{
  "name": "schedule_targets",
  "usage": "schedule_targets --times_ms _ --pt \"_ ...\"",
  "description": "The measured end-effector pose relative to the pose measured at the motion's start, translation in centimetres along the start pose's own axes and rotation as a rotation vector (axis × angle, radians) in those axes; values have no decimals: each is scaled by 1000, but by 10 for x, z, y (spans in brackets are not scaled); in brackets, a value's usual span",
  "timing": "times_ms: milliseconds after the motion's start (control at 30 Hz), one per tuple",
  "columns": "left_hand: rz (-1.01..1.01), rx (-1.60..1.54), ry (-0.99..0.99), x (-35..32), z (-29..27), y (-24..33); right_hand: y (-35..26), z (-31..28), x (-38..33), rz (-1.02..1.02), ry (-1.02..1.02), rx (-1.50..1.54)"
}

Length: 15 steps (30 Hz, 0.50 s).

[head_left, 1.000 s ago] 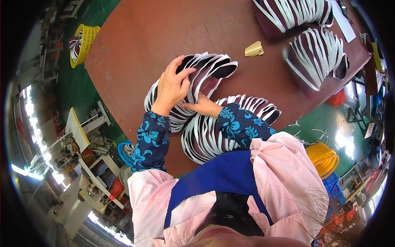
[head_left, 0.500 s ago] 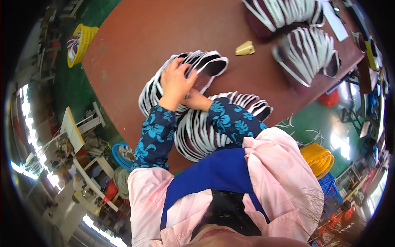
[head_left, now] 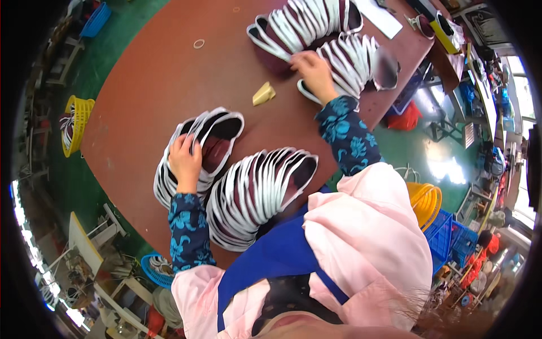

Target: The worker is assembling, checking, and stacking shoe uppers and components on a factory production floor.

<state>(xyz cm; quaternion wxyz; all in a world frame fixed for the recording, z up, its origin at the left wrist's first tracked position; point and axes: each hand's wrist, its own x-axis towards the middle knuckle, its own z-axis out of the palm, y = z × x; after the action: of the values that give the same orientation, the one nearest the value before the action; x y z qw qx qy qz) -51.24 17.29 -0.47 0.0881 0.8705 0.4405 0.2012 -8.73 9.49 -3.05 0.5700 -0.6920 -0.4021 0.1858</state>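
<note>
Left hand [head_left: 185, 161] curls over white-edged burgundy fabric pieces [head_left: 217, 151], nine o'clock; right hand [head_left: 314, 73] reaches similar stack [head_left: 348, 68], one o'clock, seemingly needing purchase, grips unclear to me.

Left stack [head_left: 212, 150], right stack [head_left: 346, 68]: maroon, white-edged nested pieces, fanned on table [head_left: 147, 85].

A blue apron [head_left: 282, 248] is worn. On either side of it, pale pink sleeves [head_left: 367, 231] are met by navy cuffs [head_left: 191, 231], turquoise-flowered.
</note>
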Motion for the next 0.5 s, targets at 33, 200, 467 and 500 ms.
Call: schedule_targets --times_ms 33,200,467,500 --pt "-9 17 -4 1 -1 2 13 -29 34 -10 118 20" --pt "-103 118 42 -3 1 -1 115 -128 184 67 610 -265" --pt "-345 223 -48 -12 -5 2 217 -144 255 238 -204 -434" --pt "-300 156 -88 24 23 5 247 -232 287 22 -100 -419"
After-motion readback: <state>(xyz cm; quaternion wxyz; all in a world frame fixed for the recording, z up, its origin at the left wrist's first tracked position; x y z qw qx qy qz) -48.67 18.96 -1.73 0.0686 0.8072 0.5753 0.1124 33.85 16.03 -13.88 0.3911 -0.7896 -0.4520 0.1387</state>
